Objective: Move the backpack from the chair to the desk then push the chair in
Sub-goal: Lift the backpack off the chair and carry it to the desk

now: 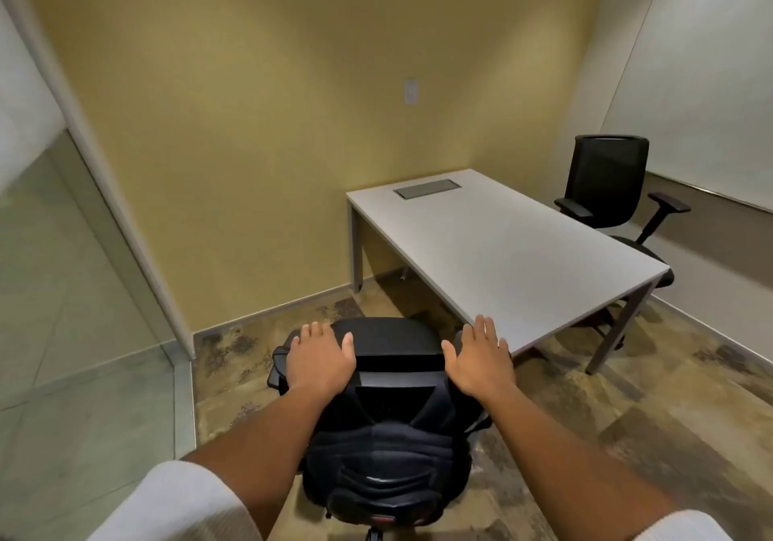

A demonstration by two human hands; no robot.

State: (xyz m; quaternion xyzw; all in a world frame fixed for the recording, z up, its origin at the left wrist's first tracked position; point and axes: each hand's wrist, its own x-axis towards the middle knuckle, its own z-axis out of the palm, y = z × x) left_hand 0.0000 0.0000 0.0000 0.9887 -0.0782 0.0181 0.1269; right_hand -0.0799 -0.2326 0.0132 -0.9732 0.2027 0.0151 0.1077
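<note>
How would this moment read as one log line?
backpack: on chair | left hand: open | right hand: open | desk: bare

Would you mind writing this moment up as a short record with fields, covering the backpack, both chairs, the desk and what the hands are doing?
backpack: black, on the near chair, not yet moved
near chair: black, pulled out from the desk, its backrest top just ahead of the hands
desk: pale top, bare apart from a grey cable hatch
far chair: black, at the desk's far side
left hand: open, palm down over the near chair's backrest
right hand: open, fingers spread, holding nothing
</note>
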